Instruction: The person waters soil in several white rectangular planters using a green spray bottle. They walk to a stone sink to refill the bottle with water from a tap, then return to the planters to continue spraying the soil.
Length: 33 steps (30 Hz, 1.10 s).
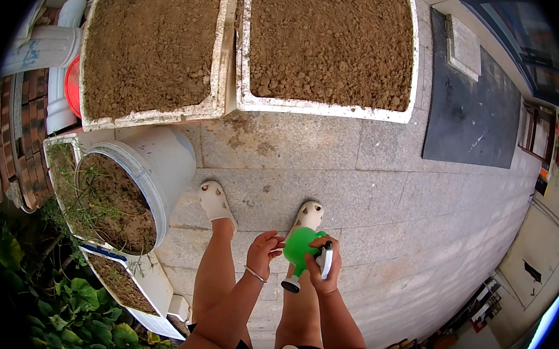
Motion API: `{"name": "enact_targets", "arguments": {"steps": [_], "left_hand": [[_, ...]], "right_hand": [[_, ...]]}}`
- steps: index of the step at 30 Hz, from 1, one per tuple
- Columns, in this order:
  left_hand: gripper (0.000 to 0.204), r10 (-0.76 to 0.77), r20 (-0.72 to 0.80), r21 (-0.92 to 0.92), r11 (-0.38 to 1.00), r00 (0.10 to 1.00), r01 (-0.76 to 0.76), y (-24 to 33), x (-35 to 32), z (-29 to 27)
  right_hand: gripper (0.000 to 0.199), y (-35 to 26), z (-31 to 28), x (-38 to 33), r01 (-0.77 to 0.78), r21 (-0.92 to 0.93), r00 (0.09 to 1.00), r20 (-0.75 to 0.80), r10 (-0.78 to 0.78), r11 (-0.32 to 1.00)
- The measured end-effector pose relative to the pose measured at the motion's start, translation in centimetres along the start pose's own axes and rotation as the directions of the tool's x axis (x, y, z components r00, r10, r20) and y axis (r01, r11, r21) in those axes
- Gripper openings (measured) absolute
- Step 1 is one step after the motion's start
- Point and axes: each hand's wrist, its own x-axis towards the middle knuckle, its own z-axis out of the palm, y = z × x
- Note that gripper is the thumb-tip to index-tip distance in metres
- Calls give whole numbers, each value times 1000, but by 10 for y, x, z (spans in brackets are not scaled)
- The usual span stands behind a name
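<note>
My right hand (324, 272) is closed round a green plastic bottle (299, 246) with a rounded body. Its narrow neck points down and to the left, ending in a dark and white round end piece (290, 283). A white part with a black tip (327, 259) shows at the right hand's fingers; how it joins the bottle is hidden. Just left of the bottle is my left hand (262, 254), fingers partly bent and apart, with nothing seen in it. A pale band circles the left wrist. Both hands are above my light clogs (215, 199) and the paving.
Two large white planter boxes (326, 110) of brown soil stand ahead. At left are a white bucket (173, 160) with soil and thin plants, smaller planters (152, 282) and leafy greenery (83, 297). A dark mat (471, 116) lies at right on grey stone paving (387, 208).
</note>
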Motion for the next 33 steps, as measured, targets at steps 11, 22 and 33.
{"name": "enact_targets", "arguments": {"steps": [11,22,33], "left_hand": [[32,-10,-13,4,1000,1000,10,1,0,-1],[31,-13,-21,8,1000,1000,14,3,-1,3],[29,-2,-27,2,1000,1000,2,4,0,2]], "right_hand": [[38,5,-7,6,-34,97,998,-57,40,995],[34,15,-12,17,-158,208,973,-135,188,965],[34,5,-28,60,-73,202,973,-201,115,977]]}}
